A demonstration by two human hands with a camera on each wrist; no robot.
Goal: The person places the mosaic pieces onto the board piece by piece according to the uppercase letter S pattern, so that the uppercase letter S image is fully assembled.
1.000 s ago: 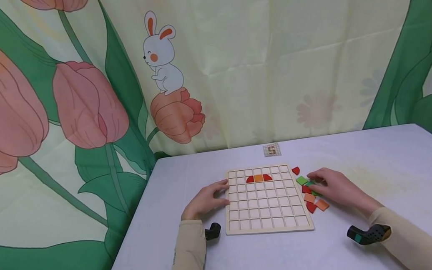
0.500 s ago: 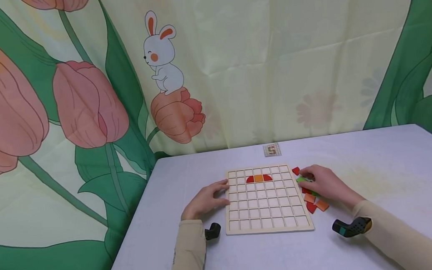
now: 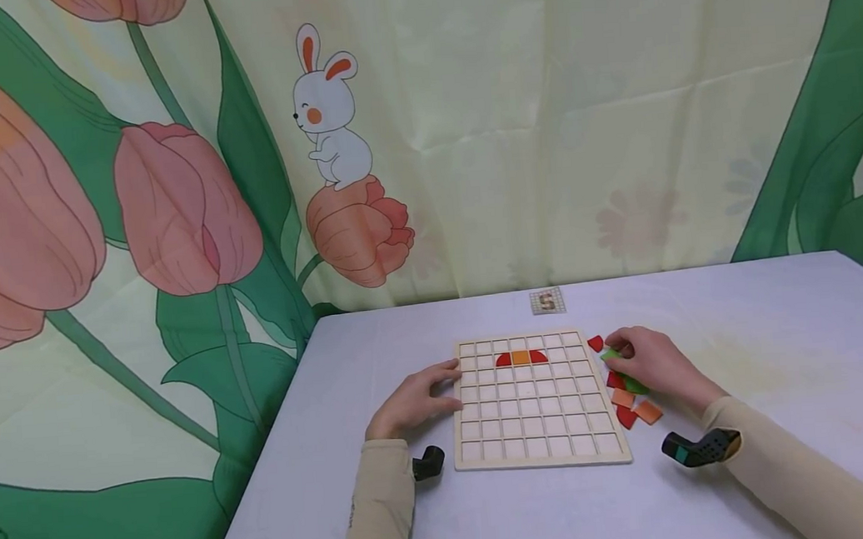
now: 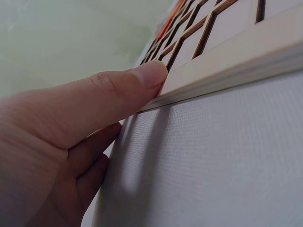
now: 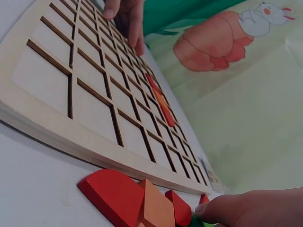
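Thumb and forefinger of the right hand (image 3: 652,363) appear to pinch a flat green tile (image 3: 612,355) just off the right edge of the pale wooden grid board (image 3: 533,426), where red and orange tiles (image 3: 648,411) lie, presumably for reach. The left hand (image 3: 414,400), thumb and fingers apart, touches the board's left edge, likely steadying it; near the white table's (image 3: 753,347) far edge lies a small card (image 3: 547,301).

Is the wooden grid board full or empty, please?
Mostly empty: the board holds an orange square and two red pieces in three cells; its other cells look bare.
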